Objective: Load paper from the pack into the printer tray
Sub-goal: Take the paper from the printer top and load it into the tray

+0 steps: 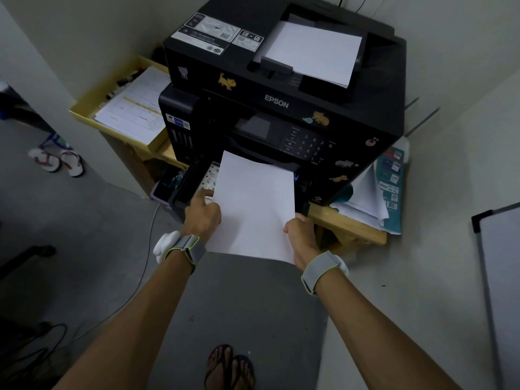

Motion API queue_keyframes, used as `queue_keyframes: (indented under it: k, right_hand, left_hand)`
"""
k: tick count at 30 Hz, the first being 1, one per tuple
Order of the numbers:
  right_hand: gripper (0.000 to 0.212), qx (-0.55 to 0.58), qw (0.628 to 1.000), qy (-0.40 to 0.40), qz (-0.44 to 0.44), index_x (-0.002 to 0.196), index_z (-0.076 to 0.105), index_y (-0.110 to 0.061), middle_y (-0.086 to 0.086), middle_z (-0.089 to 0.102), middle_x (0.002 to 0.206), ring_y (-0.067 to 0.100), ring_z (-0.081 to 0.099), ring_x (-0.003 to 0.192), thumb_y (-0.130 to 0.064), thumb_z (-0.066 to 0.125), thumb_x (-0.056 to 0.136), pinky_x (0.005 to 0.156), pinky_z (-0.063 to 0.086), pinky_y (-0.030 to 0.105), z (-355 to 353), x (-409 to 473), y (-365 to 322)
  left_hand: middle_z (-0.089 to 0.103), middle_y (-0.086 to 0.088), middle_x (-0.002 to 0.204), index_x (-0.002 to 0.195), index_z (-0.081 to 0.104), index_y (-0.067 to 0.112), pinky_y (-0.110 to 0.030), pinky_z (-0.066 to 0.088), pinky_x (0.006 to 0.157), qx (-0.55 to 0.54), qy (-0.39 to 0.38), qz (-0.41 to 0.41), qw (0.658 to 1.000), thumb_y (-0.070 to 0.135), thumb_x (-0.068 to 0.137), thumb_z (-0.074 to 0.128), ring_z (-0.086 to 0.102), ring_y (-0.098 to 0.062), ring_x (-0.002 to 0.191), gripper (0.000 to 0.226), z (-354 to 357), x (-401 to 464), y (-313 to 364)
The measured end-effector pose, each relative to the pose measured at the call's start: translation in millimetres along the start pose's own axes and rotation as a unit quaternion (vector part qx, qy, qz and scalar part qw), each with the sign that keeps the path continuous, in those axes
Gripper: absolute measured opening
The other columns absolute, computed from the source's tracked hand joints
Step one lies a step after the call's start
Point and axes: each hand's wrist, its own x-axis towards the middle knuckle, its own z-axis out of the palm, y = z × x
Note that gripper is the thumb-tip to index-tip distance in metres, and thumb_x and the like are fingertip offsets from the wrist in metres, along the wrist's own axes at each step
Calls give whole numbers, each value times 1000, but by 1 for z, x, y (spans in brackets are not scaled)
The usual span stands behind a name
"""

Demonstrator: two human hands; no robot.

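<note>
Holding paper [253, 204] | both hands | over open tray [183, 190]

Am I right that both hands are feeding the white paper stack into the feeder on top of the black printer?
Not quite. The head view shows the left hand and right hand feeding the white paper stack into the pulled-out lower front tray of the black printer, not the top feeder.

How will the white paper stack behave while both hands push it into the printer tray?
The paper stack probably bends easily: it looks thin, and its near edge hangs unsupported. With the left hand and right hand at its two sides, it seems light. Sheets may slip and fan apart.
</note>
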Motion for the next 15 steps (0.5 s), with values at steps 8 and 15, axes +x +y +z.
queue_keyframes:
  k: [8, 15]
  right_hand:
    - [47, 18, 1000, 6, 6, 126, 61, -13, -3, 65, 102, 14, 57, 88, 8, 45, 88, 70, 44, 27, 6, 10, 3]
    - [42, 49, 998, 18, 24, 127, 58, 0, 12, 61, 114, 28, 56, 93, 9, 43, 89, 90, 47, 39, 21, 32, -10]
  left_hand:
    - [68, -2, 83, 130, 62, 31, -20, 42, 56, 21, -19, -2, 1000, 7, 73, 53, 60, -12, 68, 62, 0, 21, 6]
    - [66, -22, 99, 121, 59, 32, -29, 51, 56, 77, -60, 66, 993, 3, 79, 53, 63, -32, 73, 52, -14, 41, 20]
